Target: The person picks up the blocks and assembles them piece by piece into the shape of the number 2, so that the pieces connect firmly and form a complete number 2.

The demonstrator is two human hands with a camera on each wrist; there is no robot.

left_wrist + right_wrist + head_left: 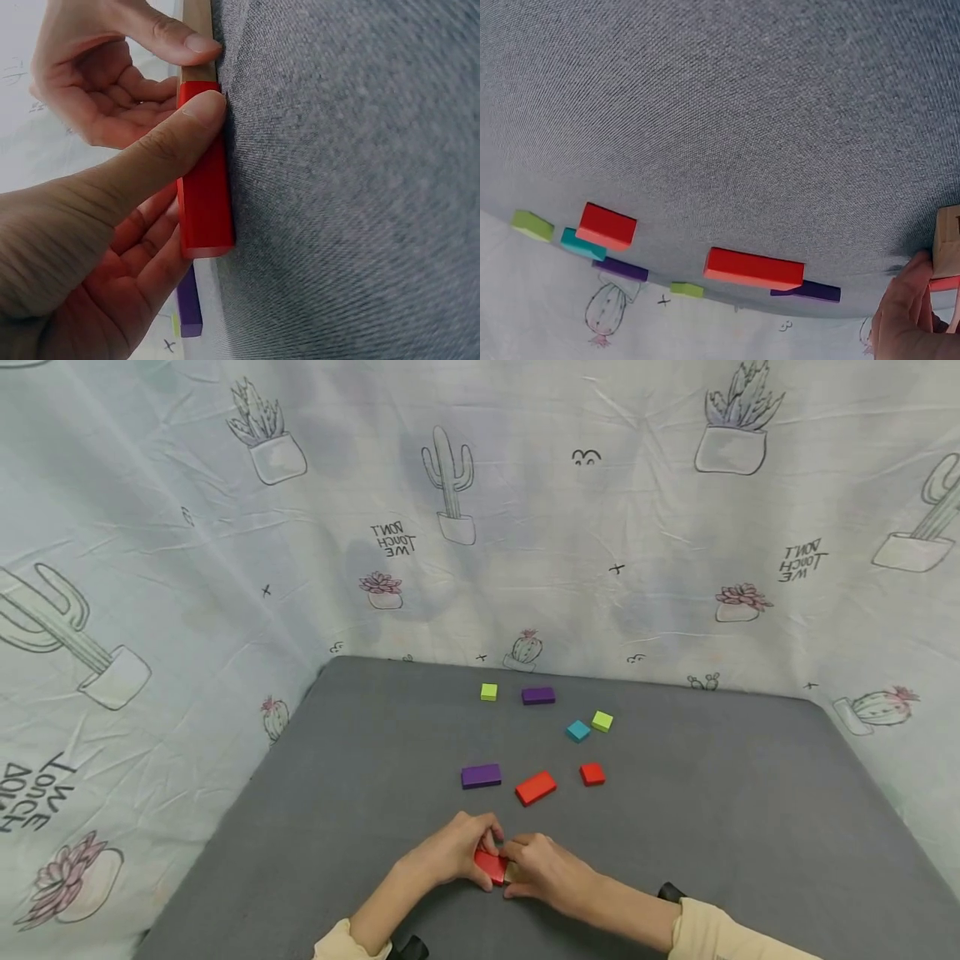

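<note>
Close to the near edge of the grey table, my two hands meet over a pair of blocks. My left hand (446,852) holds a long red block (206,202) between its thumb, laid along the near side, and its fingers on the far side. Just right of it, my right hand (551,872) pinches a plain wooden block (946,240) between thumb and fingers. In the left wrist view the two blocks lie end to end in one line, low on the cloth. The fingers hide much of the wooden block in the head view.
Beyond my hands lie a purple block (481,777), a long red block (536,788) and a smaller red block (592,774). Farther back are a blue block (577,731), two lime blocks (602,721) and another purple block (537,696). A cactus-print curtain (525,527) borders the table.
</note>
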